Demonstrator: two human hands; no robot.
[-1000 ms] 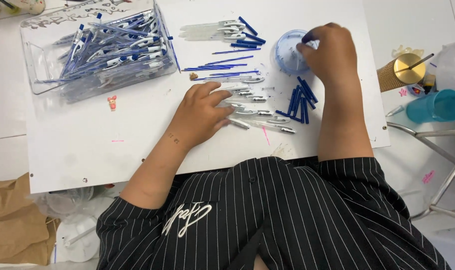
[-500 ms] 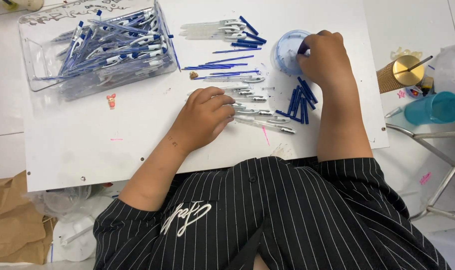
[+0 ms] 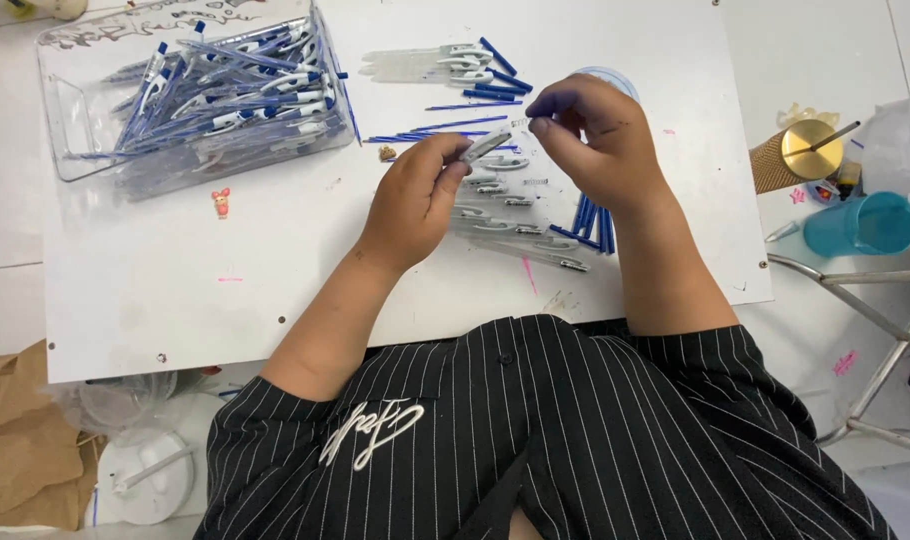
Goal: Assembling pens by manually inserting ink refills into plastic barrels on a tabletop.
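Both forearms reach forward from short striped sleeves and converge over the worktop; the left hand [image 3: 415, 195] is raised, knuckles up, wrist slightly bent, fingers curled inward; its thumb and forefinger make a closed pinch grip at the tips, pointing up and to the right; the right hand [image 3: 595, 140] sits just beside it, a little further forward, back of the hand towards the camera; its fingers are bunched, thumb and forefinger tips pressed together in a fine pinch aimed left; the two sets of fingertips nearly meet; the right forearm runs almost straight back to the body, the left slants in from the lower left.
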